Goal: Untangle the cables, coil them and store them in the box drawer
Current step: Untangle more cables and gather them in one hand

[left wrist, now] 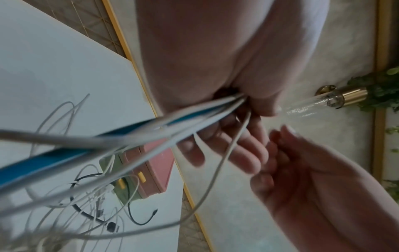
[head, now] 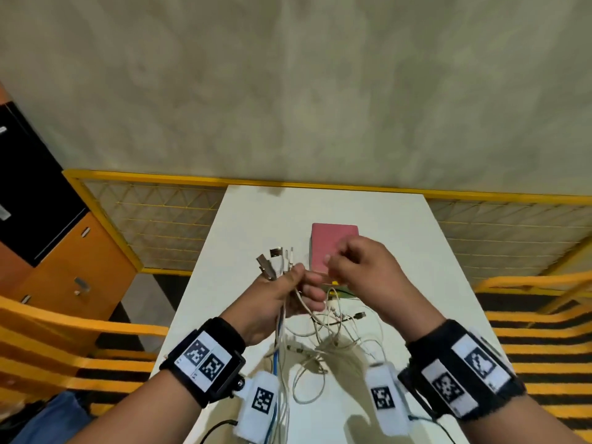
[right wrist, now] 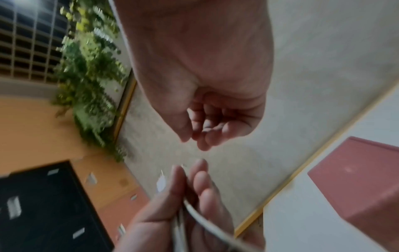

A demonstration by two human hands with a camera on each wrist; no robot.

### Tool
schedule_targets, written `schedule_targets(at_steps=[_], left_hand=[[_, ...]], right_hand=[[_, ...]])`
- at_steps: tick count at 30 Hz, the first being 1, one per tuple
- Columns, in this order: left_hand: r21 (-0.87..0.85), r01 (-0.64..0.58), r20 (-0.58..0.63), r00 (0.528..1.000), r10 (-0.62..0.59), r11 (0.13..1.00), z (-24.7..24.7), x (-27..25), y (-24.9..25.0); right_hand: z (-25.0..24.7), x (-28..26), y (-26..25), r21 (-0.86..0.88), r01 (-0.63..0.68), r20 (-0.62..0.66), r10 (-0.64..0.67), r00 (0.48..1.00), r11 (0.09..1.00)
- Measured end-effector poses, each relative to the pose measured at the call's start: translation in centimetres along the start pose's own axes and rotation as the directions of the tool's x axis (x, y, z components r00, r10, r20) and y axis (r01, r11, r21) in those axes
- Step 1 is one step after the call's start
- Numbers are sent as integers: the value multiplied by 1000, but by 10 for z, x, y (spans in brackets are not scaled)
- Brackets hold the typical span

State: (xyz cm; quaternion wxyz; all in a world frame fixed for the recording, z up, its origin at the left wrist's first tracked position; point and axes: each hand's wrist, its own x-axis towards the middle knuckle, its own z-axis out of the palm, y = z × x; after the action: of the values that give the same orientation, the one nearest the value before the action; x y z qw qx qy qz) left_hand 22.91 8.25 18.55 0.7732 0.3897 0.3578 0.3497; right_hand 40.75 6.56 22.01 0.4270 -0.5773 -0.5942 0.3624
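Note:
My left hand grips a bundle of white and blue cables, whose metal plug ends stick up past the fingers. In the left wrist view the bundle runs out of the fist. The loose lengths lie in a tangle on the white table, with a black cable among them. My right hand hovers beside the left with fingers curled; the right wrist view shows it holding nothing. Behind the hands stands the pink box, its green drawer pulled out.
A yellow-framed mesh fence borders the table's far end and both sides. An orange and black cabinet stands at the left. Yellow rails over dark flooring flank the table. Green plants hang on the wall.

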Motion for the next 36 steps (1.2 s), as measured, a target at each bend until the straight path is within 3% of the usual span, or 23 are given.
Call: schedule_targets(at_steps=[1,2,4,5,6,8,10,12,15,17,20,21,22,24,25,27,30,36], left_hand=[[-33,-42,-58,997,40,999,-2,1,0],[-49,-78,-104,992,73,996,-5,2,-1],[-62,-120,-145,983,110,991,-9,3,-2],[-63,-132,-149,981,121,989,-10,2,-3],[-61,-139,-148,981,128,988,-9,2,-4],[-56,-142,-143,981,132,988,-5,0,-7],[-41,-120,-142,983,113,992,-1,-4,-13],[6,-34,-140,990,34,999,-2,-9,-21],[188,233,-88,972,-220,954,-12,-28,-47],[395,388,-61,916,-398,833,-22,-46,-67],[699,419,-50,837,-545,580,-38,-71,-73],[719,411,-40,829,-557,561,-41,-75,-70],[694,404,-24,840,-542,596,-44,-78,-65],[521,361,-27,913,-407,774,-42,-76,-52],[403,303,-64,951,-304,864,-37,-70,-45],[258,126,-144,985,-91,958,-22,-54,-31],[353,-63,-176,975,133,934,8,-26,-19],[504,-69,-228,951,210,861,15,-2,-43]], right_hand=[[0,-12,4,98,-106,13,105,994,990],[4,-24,10,181,-266,106,250,962,947],[22,-48,24,221,-587,380,485,787,779],[33,-55,35,232,-678,462,535,707,697],[43,-59,42,283,-733,498,559,663,618],[57,-54,52,501,-756,512,559,652,422],[61,-41,52,732,-655,479,543,690,185],[57,-26,51,836,-543,418,552,722,77],[44,-5,51,872,-478,338,581,740,102],[33,3,51,885,-453,298,620,726,106],[23,5,58,895,-430,251,662,706,120],[21,4,63,901,-416,232,669,706,126],[21,1,66,900,-412,221,669,709,140],[27,-7,73,884,-431,217,657,722,182],[32,-11,75,871,-446,223,644,732,206],[47,-21,76,834,-490,253,615,747,253],[67,-30,72,821,-506,324,513,795,266],[71,-35,60,858,-486,379,434,818,166]])
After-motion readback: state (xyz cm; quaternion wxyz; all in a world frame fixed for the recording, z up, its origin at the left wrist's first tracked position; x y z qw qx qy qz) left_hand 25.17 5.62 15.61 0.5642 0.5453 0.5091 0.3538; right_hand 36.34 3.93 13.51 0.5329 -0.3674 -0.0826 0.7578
